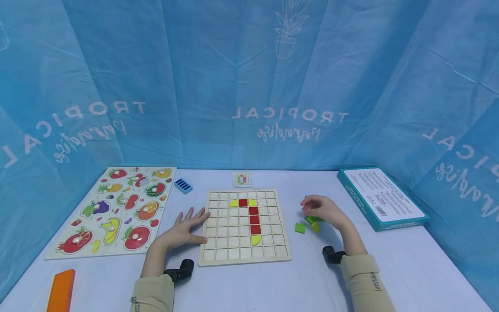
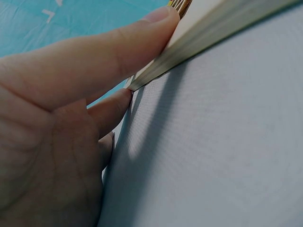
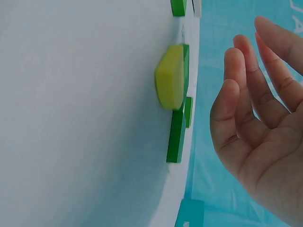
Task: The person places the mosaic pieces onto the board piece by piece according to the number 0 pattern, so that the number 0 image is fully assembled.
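Note:
A wooden grid board (image 1: 228,255) lies mid-table, with red squares (image 1: 254,220) and yellow rounded pieces (image 1: 255,239) in some cells. The left hand (image 1: 181,232) rests at its left edge, fingers spread; in the left wrist view the thumb of that hand (image 2: 52,109) lies on the rim. The right hand (image 1: 325,211) hovers over a small group of green pieces (image 1: 309,219) and a yellow piece (image 1: 315,226). In the right wrist view the right hand (image 3: 265,118) has relaxed, slightly bent fingers and holds nothing, beside the yellow piece (image 3: 169,78) and green pieces (image 3: 176,137).
Behind the board lie a small pattern card (image 1: 241,179) and a blue slotted block (image 1: 183,186). A fruit puzzle board (image 1: 117,208) is on the left, an orange block (image 1: 61,290) at front left. A teal box (image 1: 383,199) sits on the right, before a blue curtain (image 1: 218,78).

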